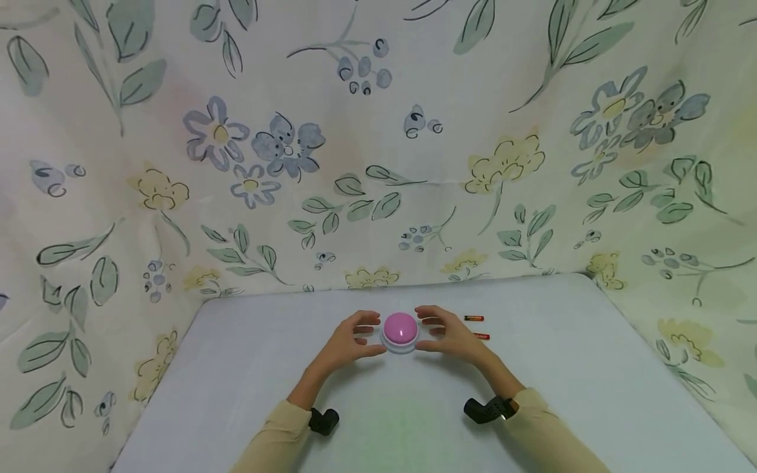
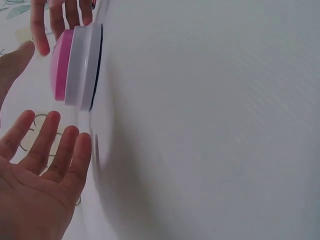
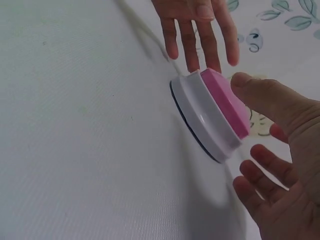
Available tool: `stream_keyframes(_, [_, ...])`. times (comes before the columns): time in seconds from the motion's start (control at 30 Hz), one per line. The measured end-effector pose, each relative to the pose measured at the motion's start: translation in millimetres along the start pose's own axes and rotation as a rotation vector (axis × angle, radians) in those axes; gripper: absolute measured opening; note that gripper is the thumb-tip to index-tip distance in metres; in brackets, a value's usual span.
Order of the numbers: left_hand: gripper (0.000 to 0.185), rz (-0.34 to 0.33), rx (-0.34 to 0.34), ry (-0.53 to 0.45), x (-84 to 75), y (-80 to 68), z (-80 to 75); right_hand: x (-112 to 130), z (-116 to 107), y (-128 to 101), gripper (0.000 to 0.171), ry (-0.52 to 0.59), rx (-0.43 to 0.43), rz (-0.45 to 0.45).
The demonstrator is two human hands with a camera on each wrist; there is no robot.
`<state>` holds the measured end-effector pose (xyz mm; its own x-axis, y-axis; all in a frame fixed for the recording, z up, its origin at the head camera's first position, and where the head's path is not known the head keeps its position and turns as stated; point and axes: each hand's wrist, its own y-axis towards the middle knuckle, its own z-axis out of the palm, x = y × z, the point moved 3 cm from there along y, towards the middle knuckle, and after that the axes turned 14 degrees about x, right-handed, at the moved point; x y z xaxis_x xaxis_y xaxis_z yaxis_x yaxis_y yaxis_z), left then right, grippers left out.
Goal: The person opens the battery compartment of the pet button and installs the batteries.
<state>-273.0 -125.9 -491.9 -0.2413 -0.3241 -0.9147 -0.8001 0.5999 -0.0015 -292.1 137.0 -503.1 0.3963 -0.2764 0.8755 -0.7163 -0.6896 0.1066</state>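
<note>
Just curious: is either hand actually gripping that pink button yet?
No. In the left wrist view the left hand lies open beside the pink button, with a gap between.

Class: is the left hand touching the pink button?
Apart. The left wrist view shows the left hand open, with bare table between its fingertips and the button.

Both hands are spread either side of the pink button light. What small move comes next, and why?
Probably close both hands inward onto the white base. The left hand and right hand flank the button light with open fingers, and the wrist views show gaps between fingers and rim, so nothing is gripped yet. Two batteries lie just beyond the right hand.
</note>
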Motion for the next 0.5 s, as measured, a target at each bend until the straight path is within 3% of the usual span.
stream_keyframes(0.17, [0.072, -0.006, 0.028, 0.007, -5.4, 11.0, 4.5, -3, 3, 8, 0.075, -0.004, 0.005, 0.002])
stream_keyframes(0.5, [0.07, -0.067, 0.02, 0.152, 1.0, 26.2, 11.9, -3, 7, 16, 0.066, -0.061, -0.002, 0.036])
